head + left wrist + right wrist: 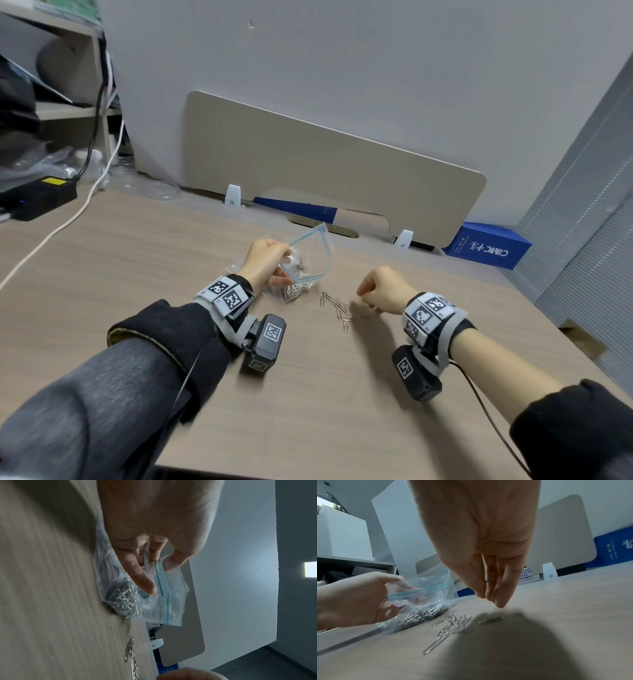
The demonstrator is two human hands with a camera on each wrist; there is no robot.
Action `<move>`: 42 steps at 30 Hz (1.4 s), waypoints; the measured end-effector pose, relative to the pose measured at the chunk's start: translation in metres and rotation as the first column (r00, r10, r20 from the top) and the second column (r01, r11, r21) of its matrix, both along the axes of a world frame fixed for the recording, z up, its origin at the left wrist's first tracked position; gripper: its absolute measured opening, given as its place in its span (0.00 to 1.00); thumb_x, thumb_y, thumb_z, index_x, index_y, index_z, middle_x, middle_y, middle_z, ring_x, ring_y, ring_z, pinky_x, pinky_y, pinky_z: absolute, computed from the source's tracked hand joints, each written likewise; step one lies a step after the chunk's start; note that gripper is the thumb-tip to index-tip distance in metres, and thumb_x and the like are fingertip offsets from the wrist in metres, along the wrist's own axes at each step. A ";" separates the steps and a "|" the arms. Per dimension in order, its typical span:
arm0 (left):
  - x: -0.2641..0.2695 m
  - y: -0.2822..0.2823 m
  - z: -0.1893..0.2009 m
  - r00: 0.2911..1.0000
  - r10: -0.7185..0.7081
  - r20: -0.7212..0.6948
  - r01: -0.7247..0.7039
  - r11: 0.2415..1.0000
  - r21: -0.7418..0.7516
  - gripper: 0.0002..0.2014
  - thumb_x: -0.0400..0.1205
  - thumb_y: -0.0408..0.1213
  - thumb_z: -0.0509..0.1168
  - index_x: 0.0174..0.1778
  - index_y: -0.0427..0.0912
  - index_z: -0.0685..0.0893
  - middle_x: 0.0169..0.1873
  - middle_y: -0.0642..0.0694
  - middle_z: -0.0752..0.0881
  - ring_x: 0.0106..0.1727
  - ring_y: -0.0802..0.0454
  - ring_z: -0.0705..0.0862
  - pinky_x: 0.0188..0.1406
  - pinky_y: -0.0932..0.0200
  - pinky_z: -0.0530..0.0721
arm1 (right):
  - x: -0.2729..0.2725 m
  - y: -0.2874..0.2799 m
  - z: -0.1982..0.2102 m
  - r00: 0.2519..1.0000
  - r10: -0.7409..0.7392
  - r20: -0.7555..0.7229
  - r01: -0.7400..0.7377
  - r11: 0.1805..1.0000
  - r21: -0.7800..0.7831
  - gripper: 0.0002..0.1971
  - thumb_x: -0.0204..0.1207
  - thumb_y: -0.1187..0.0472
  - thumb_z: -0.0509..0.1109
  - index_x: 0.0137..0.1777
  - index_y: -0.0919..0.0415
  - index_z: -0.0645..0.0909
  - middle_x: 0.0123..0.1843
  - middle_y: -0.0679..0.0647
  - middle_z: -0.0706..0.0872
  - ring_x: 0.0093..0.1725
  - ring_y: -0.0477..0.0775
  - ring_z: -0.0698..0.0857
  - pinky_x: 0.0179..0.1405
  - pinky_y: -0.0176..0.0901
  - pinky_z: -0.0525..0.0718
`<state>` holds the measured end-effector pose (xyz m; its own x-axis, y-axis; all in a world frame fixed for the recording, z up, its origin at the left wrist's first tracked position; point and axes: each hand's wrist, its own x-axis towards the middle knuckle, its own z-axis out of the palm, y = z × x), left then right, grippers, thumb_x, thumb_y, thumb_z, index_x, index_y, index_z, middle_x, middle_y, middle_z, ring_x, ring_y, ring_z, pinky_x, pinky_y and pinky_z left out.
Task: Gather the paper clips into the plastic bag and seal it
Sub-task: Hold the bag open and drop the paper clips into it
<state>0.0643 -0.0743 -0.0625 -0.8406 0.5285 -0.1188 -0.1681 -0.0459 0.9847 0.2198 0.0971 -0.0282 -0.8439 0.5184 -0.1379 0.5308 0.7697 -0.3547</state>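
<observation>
Pinching the plastic bag [310, 255] mouth at frame centre, the left hand [265, 262] grip holds it open; the right hand [385, 289], fingers bunched downward and empty, hovers over loose paper clips [337, 308] on the desk [137, 260].

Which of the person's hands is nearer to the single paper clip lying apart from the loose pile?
Right. The right hand hangs just above the single paper clip, fingers pointing down. The left hand grips the plastic bag beyond the pile.

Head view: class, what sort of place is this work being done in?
Probably an office desk: a wood-grain desk with a clip-on beige divider panel, shelving and cables at the left, and paper clips.
</observation>
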 end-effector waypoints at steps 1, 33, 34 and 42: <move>0.000 0.000 0.000 1.000 0.001 -0.002 -0.001 1.000 -0.001 0.13 0.81 0.30 0.61 0.60 0.28 0.80 0.46 0.39 0.81 0.27 0.47 0.79 0.21 0.57 0.86 | 0.004 0.005 0.002 1.000 -0.029 0.005 0.029 0.999 -0.023 0.09 0.74 0.74 0.65 0.49 0.69 0.87 0.37 0.61 0.89 0.33 0.57 0.88 0.40 0.52 0.92; -0.002 0.001 -0.001 1.000 0.001 0.001 -0.001 1.000 0.015 0.07 0.81 0.29 0.61 0.51 0.31 0.80 0.42 0.40 0.79 0.24 0.48 0.76 0.21 0.55 0.86 | -0.031 -0.027 -0.022 1.000 -0.021 -0.014 0.022 0.998 0.057 0.16 0.64 0.54 0.83 0.41 0.68 0.90 0.37 0.59 0.90 0.38 0.55 0.85 0.35 0.41 0.78; -0.002 0.001 -0.001 1.000 0.001 0.001 -0.001 1.000 0.014 0.06 0.81 0.29 0.61 0.51 0.31 0.80 0.41 0.40 0.79 0.24 0.48 0.76 0.22 0.55 0.86 | -0.032 -0.026 -0.022 1.000 -0.011 -0.019 0.012 0.997 0.072 0.14 0.65 0.56 0.83 0.41 0.67 0.91 0.38 0.60 0.90 0.40 0.56 0.86 0.36 0.41 0.79; -0.003 0.002 -0.001 1.000 -0.008 0.003 0.008 1.000 0.012 0.09 0.81 0.29 0.61 0.54 0.30 0.80 0.43 0.40 0.79 0.25 0.47 0.78 0.21 0.57 0.86 | -0.035 -0.027 -0.021 0.999 0.046 -0.026 -0.041 0.983 0.180 0.05 0.68 0.65 0.78 0.40 0.67 0.91 0.41 0.62 0.91 0.44 0.60 0.89 0.42 0.46 0.87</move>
